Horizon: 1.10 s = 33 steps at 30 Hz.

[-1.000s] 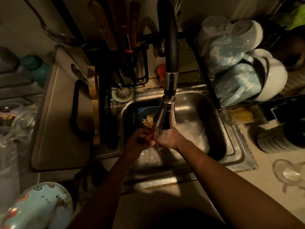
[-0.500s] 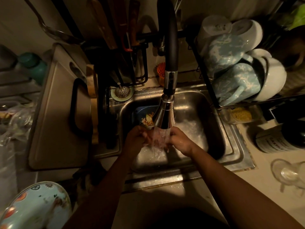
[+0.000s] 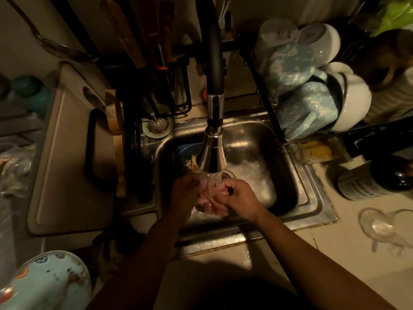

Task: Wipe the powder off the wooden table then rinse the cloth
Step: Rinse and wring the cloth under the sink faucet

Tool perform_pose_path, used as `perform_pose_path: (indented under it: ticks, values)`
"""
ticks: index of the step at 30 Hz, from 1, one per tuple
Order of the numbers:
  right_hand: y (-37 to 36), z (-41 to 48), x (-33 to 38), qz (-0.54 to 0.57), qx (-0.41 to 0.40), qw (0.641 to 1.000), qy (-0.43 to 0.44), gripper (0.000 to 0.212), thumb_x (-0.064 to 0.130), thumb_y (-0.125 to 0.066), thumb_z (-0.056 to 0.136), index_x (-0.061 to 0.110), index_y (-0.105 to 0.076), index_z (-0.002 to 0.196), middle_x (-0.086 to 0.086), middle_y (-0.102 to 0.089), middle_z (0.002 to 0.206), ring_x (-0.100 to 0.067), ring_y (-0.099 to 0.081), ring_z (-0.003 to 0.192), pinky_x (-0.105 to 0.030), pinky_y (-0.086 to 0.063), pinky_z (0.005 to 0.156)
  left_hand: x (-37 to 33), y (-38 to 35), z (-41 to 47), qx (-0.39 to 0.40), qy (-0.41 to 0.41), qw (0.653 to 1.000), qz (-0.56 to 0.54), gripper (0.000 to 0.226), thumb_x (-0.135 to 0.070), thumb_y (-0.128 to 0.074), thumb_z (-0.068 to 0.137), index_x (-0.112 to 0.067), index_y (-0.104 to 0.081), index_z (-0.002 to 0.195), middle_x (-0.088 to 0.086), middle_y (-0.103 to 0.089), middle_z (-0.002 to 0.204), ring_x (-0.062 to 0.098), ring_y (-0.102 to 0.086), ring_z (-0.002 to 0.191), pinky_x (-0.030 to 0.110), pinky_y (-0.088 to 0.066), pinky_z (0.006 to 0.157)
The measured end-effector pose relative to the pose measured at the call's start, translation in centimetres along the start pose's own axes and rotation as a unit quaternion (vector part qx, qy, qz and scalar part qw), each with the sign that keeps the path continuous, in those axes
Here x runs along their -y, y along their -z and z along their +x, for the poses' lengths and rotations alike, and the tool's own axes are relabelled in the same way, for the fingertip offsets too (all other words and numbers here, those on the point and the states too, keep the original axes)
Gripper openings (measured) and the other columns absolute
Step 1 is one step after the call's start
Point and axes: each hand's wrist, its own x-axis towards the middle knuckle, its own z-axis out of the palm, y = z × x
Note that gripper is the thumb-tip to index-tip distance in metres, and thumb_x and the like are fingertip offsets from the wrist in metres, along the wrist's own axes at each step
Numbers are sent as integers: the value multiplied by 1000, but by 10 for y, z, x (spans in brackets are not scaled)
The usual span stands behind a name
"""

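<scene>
A: Where's the cloth (image 3: 209, 199)?

B: Over the sink (image 3: 306, 198), right under the tap (image 3: 212, 157). It's a pale pinkish bunch with water running onto it, pressed between the two hands.

A: And the hands?

B: The left hand (image 3: 184, 193) sits at nine o'clock of the cloth, fingers curled in against it. The right hand (image 3: 240, 198) is at three o'clock, clenched on the cloth's edge with the thumb on top. Both grasp the cloth; the hands nearly touch across it.

A: What's around them in the sink?

B: A blue tub (image 3: 185, 151) with food scraps at eleven o'clock of the hands, partly hidden behind the tap head. Wet steel shows at two o'clock of the hands.

A: Further out?

B: A strainer (image 3: 157, 125) rests on the sink's rim at ten o'clock. A pale board (image 3: 67, 153) with a dark handle lies at nine o'clock, well apart from the hands. Knives (image 3: 165, 41) hang at twelve o'clock, beside the tap's black neck.

A: The right side?

B: A rack (image 3: 268, 97) at one to two o'clock holds blue mugs (image 3: 306, 108) and white bowls (image 3: 353, 101) stacked on their sides. At three o'clock stands a dark jar (image 3: 377, 180) with a label too blurred to read, and a glass (image 3: 382, 227) lies at four o'clock on the counter (image 3: 348, 265).

A: Anything near the person?

B: A light blue patterned plate (image 3: 44, 283) at seven o'clock, in the bottom corner. The light is dim, so the left edge is hard to make out.
</scene>
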Motion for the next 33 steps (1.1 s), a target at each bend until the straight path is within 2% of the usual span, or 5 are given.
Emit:
perform_pose_path:
  ticks: [5,14,19,27,33]
  values:
    - [-7,4,5,13,-109,994,-20,28,-12,-63,87,11,-62,72,14,-62,56,4,-55,52,-14,-46,55,-5,-7,-1,2,-34,999,31,21,7,-66,81,-13,-73,81,13,-74,86,37,-72,84,51,-61,73]
    - [-2,2,14,-38,-88,995,14,31,-4,-68,85,20,-61,68,3,-61,67,0,-56,59,-19,-45,64,-2,-14,0,-53,-43,996,55,16,-5,-67,83,-19,-74,79,15,-74,88,41,-71,86,59,-58,78]
    - [-3,-9,8,15,-3,1000,7,0,13,-68,92,13,-68,92,-17,-67,90,-23,-65,82,-33,-52,80,-1,-10,3,-57,-6,996,-70,28,16,-49,83,-5,-67,87,21,-68,87,36,-64,78,39,-51,66]
    - [-5,-14,7,190,11,970,-154,34,31,-47,104,6,-58,124,-12,-66,107,-22,-61,99,-37,-49,94,3,-3,-5,32,6,988,-149,36,16,-33,88,-1,-54,113,17,-64,99,25,-66,81,33,-55,62]
    - [-10,-3,8,175,-104,968,-144,17,20,-56,101,13,-68,110,-17,-74,104,-32,-71,101,-47,-55,97,1,4,-8,66,-69,995,7,34,-8,-72,84,5,-59,113,27,-66,107,32,-65,91,38,-56,76]
